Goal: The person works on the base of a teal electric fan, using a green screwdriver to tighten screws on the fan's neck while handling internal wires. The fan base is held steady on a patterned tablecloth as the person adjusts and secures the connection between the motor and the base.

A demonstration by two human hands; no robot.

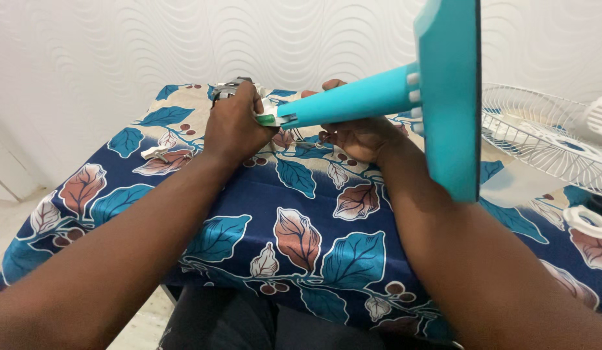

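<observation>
Turquoise fan stand (404,97) is held lying level above the desk (262,194), its flat base (450,97) turned toward the camera on the right side. Right hand (359,133) cups the tapered column from below, fingers curled around it. Left hand (235,123) is closed over the narrow end of the column, where a white and green fitting (267,116) protrudes. A grey metal part (228,87) sits just behind the left hand. A white clip (155,153) lies on the leaf-patterned cloth, left of that hand. A white fan grille (541,136) rests at the desk's right edge.
</observation>
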